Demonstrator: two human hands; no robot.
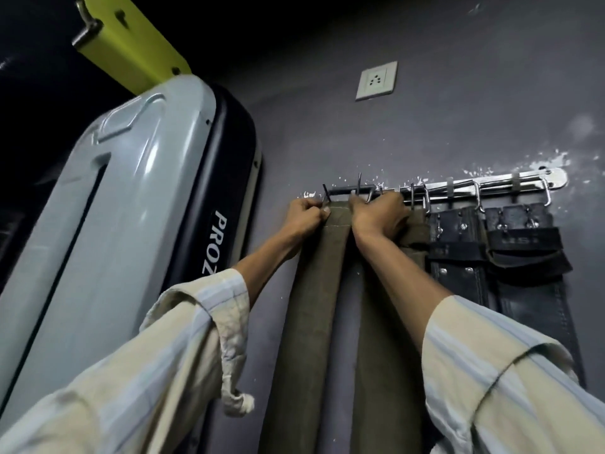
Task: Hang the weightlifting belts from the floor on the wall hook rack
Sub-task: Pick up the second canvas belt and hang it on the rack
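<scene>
Olive canvas belt (314, 290) hangs against the wall at the left end of the hook rack (458, 188), its top edge pinched by the left hand (306, 216) and right hand (376, 214), seemingly to seat its buckle on a hook.

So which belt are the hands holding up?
The leftmost olive-green belt: both hands, left hand and right hand, grip its top. The black belts hang untouched.
</scene>
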